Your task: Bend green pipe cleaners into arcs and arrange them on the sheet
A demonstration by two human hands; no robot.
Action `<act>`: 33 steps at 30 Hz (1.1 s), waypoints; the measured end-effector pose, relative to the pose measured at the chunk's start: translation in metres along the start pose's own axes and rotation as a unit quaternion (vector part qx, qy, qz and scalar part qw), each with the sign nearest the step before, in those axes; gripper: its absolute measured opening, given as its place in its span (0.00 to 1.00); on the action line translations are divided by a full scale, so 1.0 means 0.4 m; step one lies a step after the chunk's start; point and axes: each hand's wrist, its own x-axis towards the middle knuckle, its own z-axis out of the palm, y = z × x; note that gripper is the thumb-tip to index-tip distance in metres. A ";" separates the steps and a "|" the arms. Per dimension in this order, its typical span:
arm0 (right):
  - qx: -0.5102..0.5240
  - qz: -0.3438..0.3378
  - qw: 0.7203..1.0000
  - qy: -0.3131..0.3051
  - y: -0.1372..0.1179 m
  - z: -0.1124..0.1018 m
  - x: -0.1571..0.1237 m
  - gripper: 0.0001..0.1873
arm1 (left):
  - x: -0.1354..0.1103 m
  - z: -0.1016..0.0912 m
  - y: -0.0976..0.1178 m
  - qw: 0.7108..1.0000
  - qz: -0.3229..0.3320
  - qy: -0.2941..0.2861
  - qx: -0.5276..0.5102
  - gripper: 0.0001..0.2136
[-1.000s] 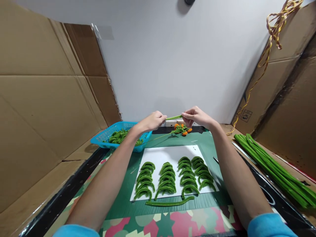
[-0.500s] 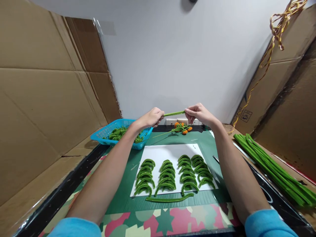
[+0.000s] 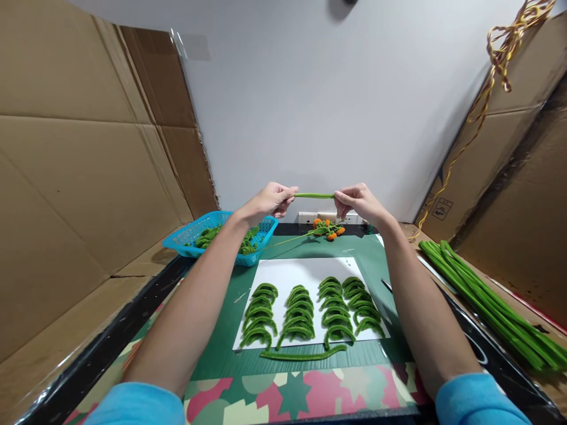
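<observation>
A green pipe cleaner (image 3: 314,195) is stretched level between my two hands, above the back of the table. My left hand (image 3: 275,199) pinches its left end, and my right hand (image 3: 354,199) pinches the right end. Below them, a white sheet of paper (image 3: 305,268) carries columns of curved green pipe cleaner pieces (image 3: 299,313), bent into arches. One longer, nearly straight green pipe cleaner (image 3: 303,356) lies along the paper's front edge.
A blue plastic basket (image 3: 190,236) at the left holds more green pieces. Orange flowers with green stems (image 3: 328,229) lie at the back by a power strip (image 3: 308,218). A bundle of long green pipe cleaners (image 3: 491,304) rests at the right. Cardboard walls (image 3: 88,177) flank the table.
My left hand has risen slightly, its fingers now pointing more to the right. The pipe cleaner between my hands has come up and levelled out. The pieces on the paper look unchanged.
</observation>
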 end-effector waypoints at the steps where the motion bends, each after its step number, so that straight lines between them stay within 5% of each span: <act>1: 0.009 -0.002 1.000 0.004 0.004 0.002 0.001 0.32 | 0.001 0.000 0.002 1.000 0.012 0.013 0.010 0.24; 12: 0.007 -0.039 0.998 0.044 -0.007 -0.009 -0.009 0.29 | 0.013 0.001 0.005 0.984 0.047 0.169 -0.028 0.24; 19: 0.032 -0.035 0.998 0.052 -0.022 -0.012 -0.022 0.29 | 0.012 -0.037 -0.008 0.993 -0.006 0.118 0.011 0.20; 33: 0.082 -0.019 0.995 0.051 -0.006 0.010 -0.005 0.27 | 0.005 0.039 -0.002 0.991 -0.036 0.080 -0.098 0.24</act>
